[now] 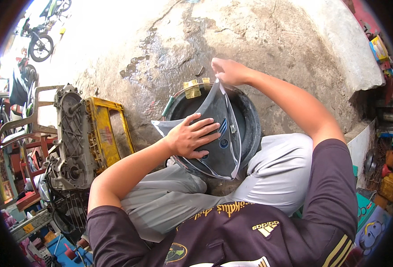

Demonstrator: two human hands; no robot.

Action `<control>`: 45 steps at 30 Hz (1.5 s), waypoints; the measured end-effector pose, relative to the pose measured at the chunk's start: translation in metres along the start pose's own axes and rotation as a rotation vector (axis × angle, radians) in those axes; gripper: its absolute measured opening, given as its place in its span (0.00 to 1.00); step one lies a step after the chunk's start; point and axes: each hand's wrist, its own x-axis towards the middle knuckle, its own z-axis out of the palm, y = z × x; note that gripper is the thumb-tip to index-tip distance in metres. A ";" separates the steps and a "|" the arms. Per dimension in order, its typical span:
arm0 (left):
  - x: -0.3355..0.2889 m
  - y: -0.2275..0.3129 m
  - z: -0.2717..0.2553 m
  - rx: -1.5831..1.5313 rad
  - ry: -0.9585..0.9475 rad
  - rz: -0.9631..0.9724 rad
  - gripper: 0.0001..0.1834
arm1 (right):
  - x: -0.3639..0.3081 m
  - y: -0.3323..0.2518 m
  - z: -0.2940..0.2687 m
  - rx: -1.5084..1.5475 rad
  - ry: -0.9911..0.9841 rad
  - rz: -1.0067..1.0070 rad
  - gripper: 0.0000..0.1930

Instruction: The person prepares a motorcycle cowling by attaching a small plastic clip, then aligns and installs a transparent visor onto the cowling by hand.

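A grey metal engine casing [74, 138] stands just beside a yellow crate [101, 135], a motorcycle wheel [41, 46] farther off.

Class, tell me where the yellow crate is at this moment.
In the head view, the yellow crate is on the left side, between the metal engine casing and the black basin.

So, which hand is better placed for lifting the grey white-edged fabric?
Probably the right hand: it pinches a corner of the grey fabric, while the left hand lies flat on it.
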 end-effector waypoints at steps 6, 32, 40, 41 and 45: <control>-0.002 0.002 -0.003 0.011 -0.017 -0.008 0.38 | -0.004 -0.006 -0.005 0.029 -0.077 0.011 0.09; -0.001 0.000 -0.002 0.008 -0.030 -0.007 0.39 | -0.003 0.005 0.002 0.127 -0.015 0.050 0.09; -0.001 0.002 -0.003 0.020 -0.015 -0.012 0.39 | -0.002 0.007 0.000 0.194 -0.068 0.053 0.09; 0.000 0.002 -0.002 0.019 -0.013 -0.010 0.39 | 0.000 0.006 0.000 0.194 -0.066 0.068 0.10; 0.000 0.002 -0.001 0.016 -0.001 -0.001 0.39 | 0.003 0.008 0.001 0.147 -0.034 0.064 0.10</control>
